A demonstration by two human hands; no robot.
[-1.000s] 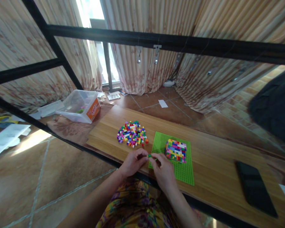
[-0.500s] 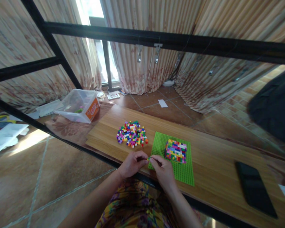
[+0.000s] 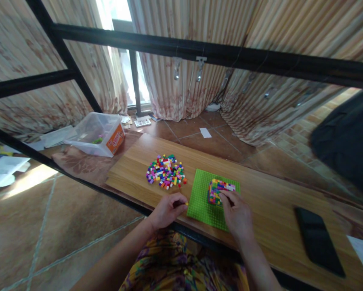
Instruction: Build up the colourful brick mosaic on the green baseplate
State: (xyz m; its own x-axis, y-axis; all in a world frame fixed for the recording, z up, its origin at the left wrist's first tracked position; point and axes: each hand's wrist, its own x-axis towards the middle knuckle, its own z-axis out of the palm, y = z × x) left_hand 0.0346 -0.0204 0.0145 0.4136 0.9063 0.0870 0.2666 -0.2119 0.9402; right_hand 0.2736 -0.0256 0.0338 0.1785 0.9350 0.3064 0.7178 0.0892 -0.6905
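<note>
My left hand (image 3: pixel 168 209) is closed in a pinch on a small yellow toy brick (image 3: pixel 186 203), just off the near left corner of the green baseplate (image 3: pixel 198 194). On that plate stands a block built of many coloured bricks (image 3: pixel 215 191), stacked in layers. My right hand (image 3: pixel 238 212) reaches over the plate, its thumb and fingers pinched together at the top of the block's near right side. Whatever those fingertips hold is hidden, and the hand covers part of the block.
A pile of loose coloured bricks (image 3: pixel 166 173) lies left of the plate on the wooden board (image 3: pixel 266 198). A black phone-like slab (image 3: pixel 319 241) rests at the right. On the floor at left stands a clear plastic box (image 3: pixel 93 135). A black metal bar (image 3: pixel 181 47) crosses beyond the board.
My right hand has moved right, away from my left hand, to the brick block. My left hand has stayed nearly in place with the yellow brick.
</note>
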